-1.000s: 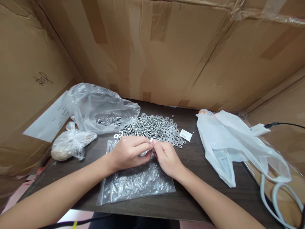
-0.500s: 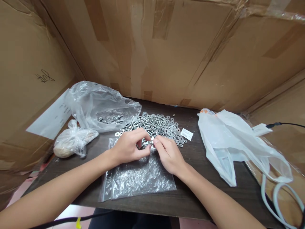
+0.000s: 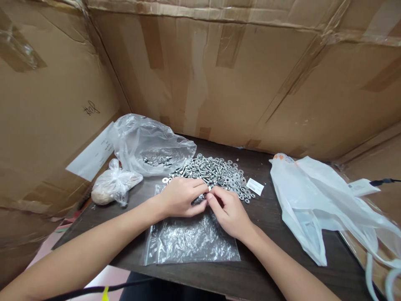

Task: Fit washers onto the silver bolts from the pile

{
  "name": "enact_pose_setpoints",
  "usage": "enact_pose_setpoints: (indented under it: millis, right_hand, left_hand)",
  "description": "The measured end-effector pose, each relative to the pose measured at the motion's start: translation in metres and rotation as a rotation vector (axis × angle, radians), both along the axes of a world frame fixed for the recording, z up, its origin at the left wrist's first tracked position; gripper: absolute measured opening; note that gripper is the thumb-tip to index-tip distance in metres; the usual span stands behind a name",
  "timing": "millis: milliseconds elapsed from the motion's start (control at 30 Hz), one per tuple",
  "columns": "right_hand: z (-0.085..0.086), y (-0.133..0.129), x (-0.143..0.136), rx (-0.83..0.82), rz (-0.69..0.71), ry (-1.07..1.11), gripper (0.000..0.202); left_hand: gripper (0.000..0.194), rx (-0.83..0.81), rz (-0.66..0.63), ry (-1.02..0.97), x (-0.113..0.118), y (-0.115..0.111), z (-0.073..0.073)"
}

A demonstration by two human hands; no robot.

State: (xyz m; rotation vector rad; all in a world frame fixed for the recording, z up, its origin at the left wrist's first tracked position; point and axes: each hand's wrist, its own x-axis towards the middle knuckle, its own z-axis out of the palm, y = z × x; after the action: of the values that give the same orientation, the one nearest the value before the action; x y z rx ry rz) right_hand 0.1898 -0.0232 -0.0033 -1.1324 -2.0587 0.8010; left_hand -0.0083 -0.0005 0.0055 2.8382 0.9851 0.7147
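My left hand [image 3: 181,197] and my right hand [image 3: 232,214] meet fingertip to fingertip at the near edge of a pile of metal bolts and washers [image 3: 213,169]. Thumb and fingers of each are pinched together. Whatever small piece they hold is hidden between the fingertips. Beneath both hands a clear zip bag [image 3: 199,246] lies flat on the dark table [image 3: 266,276]. Behind my left hand, an opened clear plastic bag [image 3: 138,140] has several bolts inside its mouth, beside the pile.
A knotted clear bag [image 3: 117,184] sits at the left, near a white paper sheet [image 3: 92,154]. Right of the pile lies a small white label [image 3: 255,187]; farther right, a white plastic bag [image 3: 302,205]. Cardboard walls [image 3: 200,88] enclose the back and sides.
The view has shifted, so everything appears farther right and slightly lower. My left fingers have closed in toward the right fingertips, covering the metal that showed between them.
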Motion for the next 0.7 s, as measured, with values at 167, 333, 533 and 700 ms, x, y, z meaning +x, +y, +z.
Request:
enact_pose_setpoints:
  millis: [167,333,533,700]
  right_hand:
    - [0.0,0.002,0.001,-0.017,-0.001,-0.011,0.018]
    - [-0.002,0.003,0.002,0.012,-0.041,0.013,0.015]
    - [-0.005,0.002,0.0,0.035,-0.034,0.02,0.011]
    - [-0.005,0.001,0.002,0.045,-0.029,0.027,0.01]
  left_hand:
    - [0.029,-0.014,0.248,0.03,-0.017,0.021,0.005]
    - [0.028,-0.035,0.678,0.106,-0.042,0.049,0.005]
    - [0.023,-0.03,0.758,0.165,-0.053,0.061,-0.003]
    - [0.02,-0.032,0.738,0.185,-0.053,0.063,-0.012]
